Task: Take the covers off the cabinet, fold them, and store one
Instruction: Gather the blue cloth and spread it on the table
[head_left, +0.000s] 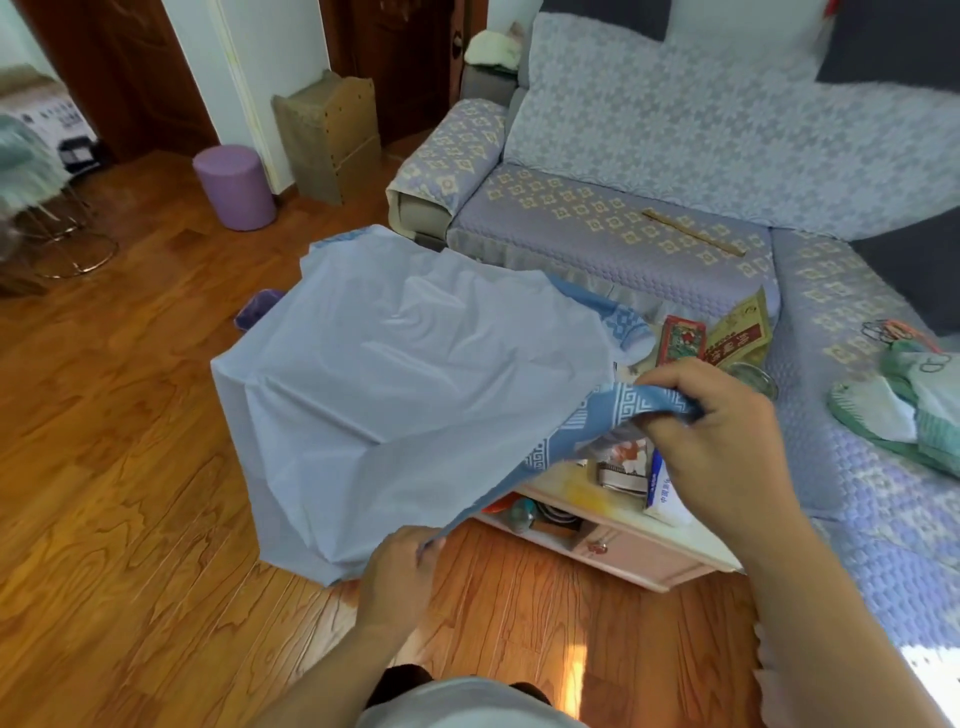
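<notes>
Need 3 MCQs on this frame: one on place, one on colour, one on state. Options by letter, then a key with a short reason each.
1. Where does the purple stool stand?
A. On the sofa
B. On the wood floor by the white door frame
C. On the cabinet

2. What colour is the plain side of the cover being lifted?
A. Pale blue-grey
B. Red
C. Green

3. How is the cover held?
A. Left hand only
B. Both hands grip its patterned edge
C. It lies untouched

Key:
1 B, it sits on the floor left of the sofa.
2 A, the turned-back underside is pale blue-grey.
3 B, the left hand pinches the edge low, the right hand grips it above the cabinet.
</notes>
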